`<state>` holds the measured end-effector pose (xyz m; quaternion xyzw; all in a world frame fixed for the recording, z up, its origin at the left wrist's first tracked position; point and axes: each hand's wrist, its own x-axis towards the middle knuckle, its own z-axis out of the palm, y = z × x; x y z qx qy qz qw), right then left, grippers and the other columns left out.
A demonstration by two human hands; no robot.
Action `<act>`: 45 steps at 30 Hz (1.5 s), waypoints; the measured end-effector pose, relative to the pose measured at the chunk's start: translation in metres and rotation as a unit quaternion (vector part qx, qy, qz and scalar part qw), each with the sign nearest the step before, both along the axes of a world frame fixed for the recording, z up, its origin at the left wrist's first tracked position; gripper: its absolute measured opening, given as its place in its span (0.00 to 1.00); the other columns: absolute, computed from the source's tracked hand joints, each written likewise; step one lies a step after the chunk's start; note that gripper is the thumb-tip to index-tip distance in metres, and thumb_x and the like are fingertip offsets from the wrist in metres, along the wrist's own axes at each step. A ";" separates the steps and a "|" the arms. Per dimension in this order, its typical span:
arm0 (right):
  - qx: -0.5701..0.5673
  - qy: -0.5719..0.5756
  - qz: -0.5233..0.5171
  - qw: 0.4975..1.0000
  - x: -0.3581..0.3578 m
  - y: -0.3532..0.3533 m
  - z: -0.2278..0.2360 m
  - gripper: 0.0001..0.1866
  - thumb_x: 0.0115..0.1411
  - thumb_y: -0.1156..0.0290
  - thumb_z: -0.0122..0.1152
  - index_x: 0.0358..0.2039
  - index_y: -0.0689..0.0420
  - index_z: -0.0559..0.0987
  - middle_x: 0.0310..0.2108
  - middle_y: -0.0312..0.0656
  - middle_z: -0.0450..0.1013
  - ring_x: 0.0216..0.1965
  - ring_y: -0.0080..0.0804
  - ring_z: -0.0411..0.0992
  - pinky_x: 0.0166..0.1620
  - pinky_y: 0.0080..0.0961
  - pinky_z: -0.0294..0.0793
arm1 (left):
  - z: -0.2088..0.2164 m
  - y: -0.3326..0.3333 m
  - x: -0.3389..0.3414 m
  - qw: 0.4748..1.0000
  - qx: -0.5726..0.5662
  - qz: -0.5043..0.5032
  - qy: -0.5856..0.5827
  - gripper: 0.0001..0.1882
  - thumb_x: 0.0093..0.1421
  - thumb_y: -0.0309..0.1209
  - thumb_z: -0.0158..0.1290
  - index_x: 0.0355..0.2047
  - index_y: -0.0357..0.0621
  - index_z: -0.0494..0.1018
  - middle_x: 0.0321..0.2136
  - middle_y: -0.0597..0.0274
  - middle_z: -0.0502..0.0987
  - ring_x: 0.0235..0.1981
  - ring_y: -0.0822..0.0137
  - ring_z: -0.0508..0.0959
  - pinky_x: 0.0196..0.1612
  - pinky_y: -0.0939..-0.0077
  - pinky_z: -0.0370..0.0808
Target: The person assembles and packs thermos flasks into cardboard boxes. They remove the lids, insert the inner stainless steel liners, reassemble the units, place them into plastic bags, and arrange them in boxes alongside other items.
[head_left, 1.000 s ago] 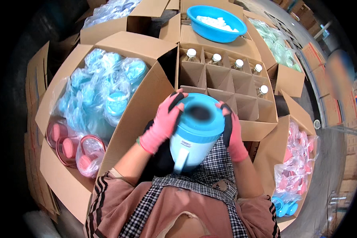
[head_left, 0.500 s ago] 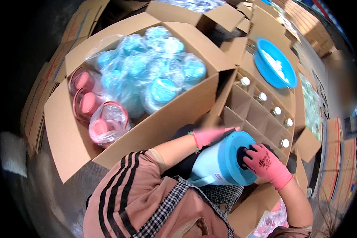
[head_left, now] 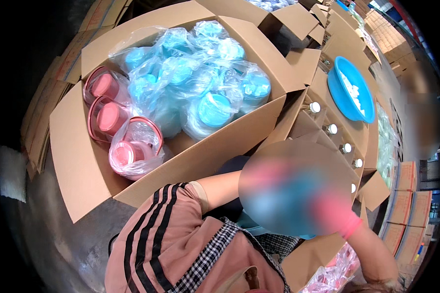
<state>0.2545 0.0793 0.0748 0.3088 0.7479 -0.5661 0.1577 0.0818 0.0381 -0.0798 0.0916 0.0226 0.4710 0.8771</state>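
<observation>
Blur covers the space between my hands. In it sits the light-blue lidded jug point(head_left: 283, 210), tilted over my lap, with only its lower edge sharp. My left hand point(head_left: 269, 173), in a pink glove, is at the jug's far left side. On the right, my right hand point(head_left: 333, 212), gloved in pink too, is beside the jug's lid end. The fingers of both hands are smeared, so their grip does not show. Just beyond my hands stands a divided carton point(head_left: 298, 115) holding several clear bottles point(head_left: 331, 129) with white caps.
At left, a large open carton point(head_left: 220, 144) holds several plastic-wrapped blue jugs point(head_left: 215, 110) and three pink ones point(head_left: 111, 118). A blue basin point(head_left: 338, 95) with small white pieces rests over the divided carton's far end. Pink wrapped items point(head_left: 335, 271) lie in a carton at lower right.
The view has shifted slightly, so the cartons and basin sit a little differently. Blur now hides the jug's lid and my fingers; earlier my right hand was on the lid's black knob.
</observation>
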 end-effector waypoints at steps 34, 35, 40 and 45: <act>-0.056 -0.034 -0.314 0.947 0.034 -0.174 -0.058 0.21 0.54 0.58 0.55 0.42 0.62 0.71 0.37 0.39 0.70 0.40 0.23 0.66 0.46 0.22 0.63 | 0.005 0.000 -0.009 0.994 -0.091 -0.013 0.054 0.17 0.57 0.47 0.46 0.26 0.45 0.70 0.23 0.67 0.74 0.22 0.75 0.71 0.28 0.79 0.73; -0.088 0.049 -0.305 0.947 0.027 -0.176 -0.093 0.22 0.55 0.56 0.54 0.42 0.62 0.71 0.37 0.39 0.71 0.40 0.23 0.66 0.46 0.21 0.63 | 0.000 0.003 -0.006 0.995 -0.077 -0.023 0.051 0.17 0.57 0.47 0.47 0.25 0.46 0.70 0.22 0.68 0.74 0.21 0.75 0.71 0.27 0.79 0.72; -0.185 0.255 -0.503 0.805 0.003 -0.189 -0.113 0.14 0.55 0.65 0.56 0.32 0.64 0.73 0.28 0.41 0.73 0.31 0.25 0.71 0.38 0.22 0.68 | -0.004 0.007 -0.004 0.966 -0.037 0.044 0.252 0.18 0.58 0.45 0.45 0.28 0.41 0.71 0.23 0.67 0.74 0.25 0.75 0.71 0.33 0.79 0.71; -0.077 0.223 -0.502 0.832 0.071 -0.188 -0.081 0.11 0.54 0.71 0.54 0.26 0.68 0.71 0.23 0.44 0.72 0.30 0.29 0.71 0.39 0.25 0.69 | -0.014 -0.007 -0.036 0.543 0.236 0.044 0.805 0.21 0.55 0.40 0.42 0.34 0.32 0.72 0.35 0.46 0.74 0.40 0.54 0.73 0.45 0.68 0.68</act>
